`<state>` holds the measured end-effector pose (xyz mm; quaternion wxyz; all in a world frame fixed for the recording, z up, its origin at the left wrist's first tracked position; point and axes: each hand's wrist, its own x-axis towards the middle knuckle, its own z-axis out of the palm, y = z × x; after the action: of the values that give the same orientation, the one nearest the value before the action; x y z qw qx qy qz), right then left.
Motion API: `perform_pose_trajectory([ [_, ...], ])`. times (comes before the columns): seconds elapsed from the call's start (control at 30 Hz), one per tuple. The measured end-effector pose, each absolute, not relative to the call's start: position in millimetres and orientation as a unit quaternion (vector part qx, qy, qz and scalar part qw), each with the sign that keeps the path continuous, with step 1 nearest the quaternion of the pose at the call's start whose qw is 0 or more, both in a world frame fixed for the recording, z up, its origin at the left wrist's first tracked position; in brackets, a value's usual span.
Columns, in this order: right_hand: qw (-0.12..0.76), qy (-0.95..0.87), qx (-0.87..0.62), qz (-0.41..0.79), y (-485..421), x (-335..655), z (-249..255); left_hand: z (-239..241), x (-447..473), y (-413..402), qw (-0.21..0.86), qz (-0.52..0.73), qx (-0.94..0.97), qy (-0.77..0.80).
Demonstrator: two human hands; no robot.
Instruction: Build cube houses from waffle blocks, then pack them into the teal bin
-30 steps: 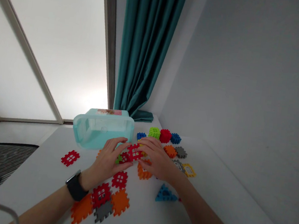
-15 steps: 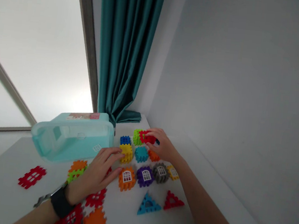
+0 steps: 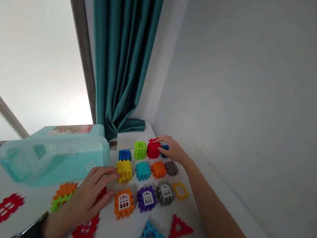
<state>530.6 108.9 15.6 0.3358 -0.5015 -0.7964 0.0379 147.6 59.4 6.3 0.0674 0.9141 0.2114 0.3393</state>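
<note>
My right hand is closed around the right side of a stack of red building blocks at the back of the table. A lime green block stack stands to its left, and a dark blue piece shows partly behind my fingers. My left hand has its fingers stretched out and apart, with fingertips at the edge of the yellow block stack. Near it sit an orange block with a white window and a turquoise stack. Some red pieces lie partly hidden beneath my left hand.
A clear turquoise bin stands at the left. Purple and grey window blocks are in the middle, with a blue triangle and a red triangle in front. A wall bounds the right side.
My right hand has brought a red window piece from in front of the lime stack to the red stack. The view has shifted, so things appear further left and lower.
</note>
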Motion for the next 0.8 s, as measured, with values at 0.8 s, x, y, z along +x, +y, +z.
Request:
perform_pose_trajectory([
  [0.8,0.314,-0.772,-0.536,0.132,111.8,533.9,8.7,2.5,144.8,66.2,0.048,0.308,0.927,0.208],
])
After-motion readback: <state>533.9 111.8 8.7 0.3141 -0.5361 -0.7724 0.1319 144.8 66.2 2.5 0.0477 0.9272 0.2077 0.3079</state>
